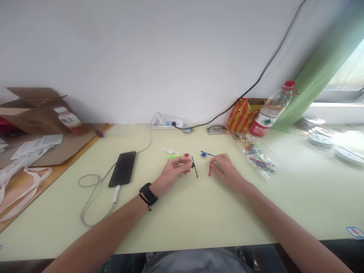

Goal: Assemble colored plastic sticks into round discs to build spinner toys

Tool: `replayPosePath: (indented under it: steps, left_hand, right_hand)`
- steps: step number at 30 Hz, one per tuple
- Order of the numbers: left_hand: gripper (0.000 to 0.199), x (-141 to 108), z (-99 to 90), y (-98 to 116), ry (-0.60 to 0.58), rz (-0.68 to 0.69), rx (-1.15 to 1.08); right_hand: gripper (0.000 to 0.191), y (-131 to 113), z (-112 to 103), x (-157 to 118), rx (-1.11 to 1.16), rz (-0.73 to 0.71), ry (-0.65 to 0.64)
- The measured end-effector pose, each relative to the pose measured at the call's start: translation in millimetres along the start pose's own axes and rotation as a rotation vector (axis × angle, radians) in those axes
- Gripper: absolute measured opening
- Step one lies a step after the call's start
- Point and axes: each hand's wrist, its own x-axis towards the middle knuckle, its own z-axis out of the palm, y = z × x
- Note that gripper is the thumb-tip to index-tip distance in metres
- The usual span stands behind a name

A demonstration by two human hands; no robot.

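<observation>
My left hand (176, 169), with a black watch on its wrist, pinches a small black arrow-shaped spinner (195, 167) by its middle. My right hand (226, 168) rests low on the table, its fingers closed on a red arrow-shaped piece (210, 170) whose tip points toward me. Just behind the hands lie a red round piece (186, 154), a blue round piece (203, 155) and a blue arrow (207, 153). White (170, 151) and green pieces (172, 156) lie behind my left hand, the green one partly covered.
A phone (122, 169) on a charging cable lies at left. Along the wall are a power strip (166, 123) and glasses (216, 129). A large bottle (263, 121), small plastic bags (260, 161) and stacked white discs (321, 137) stand at right; a cardboard box (34, 102) at far left.
</observation>
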Motion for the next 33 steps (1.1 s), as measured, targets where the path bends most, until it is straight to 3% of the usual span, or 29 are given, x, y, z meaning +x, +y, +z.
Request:
replayPosePath:
  steps: [10,17,23,25,29,33]
  left_hand:
    - [0.034,-1.3,1.3,-4.1,0.006,0.075,0.026]
    - [0.02,-0.9,-1.1,-15.3,-0.006,0.179,0.364]
    - [0.057,-12.7,0.7,-9.3,-0.095,0.37,0.757]
    - [0.049,-14.7,2.1,-5.5,-0.119,0.437,0.821]
    - [0.01,-12.5,1.9,-1.7,-0.051,0.473,0.993]
    - [0.009,-4.8,-6.8,-1.5,0.11,0.453,1.126]
  right_hand:
    - [0.017,1.4,0.1,0.8,-0.01,-0.028,-0.104]
    - [0.016,-2.2,-2.5,0.0,-0.009,-0.03,-0.101]
    - [0.016,-2.7,-1.6,-0.5,-0.025,-0.021,-0.089]
    - [0.016,-2.1,-0.9,-0.6,-0.027,-0.026,-0.075]
    - [0.015,-0.5,-0.8,-0.6,-0.033,-0.04,-0.037]
    - [0.017,-0.6,-2.1,-0.4,-0.025,-0.012,0.014]
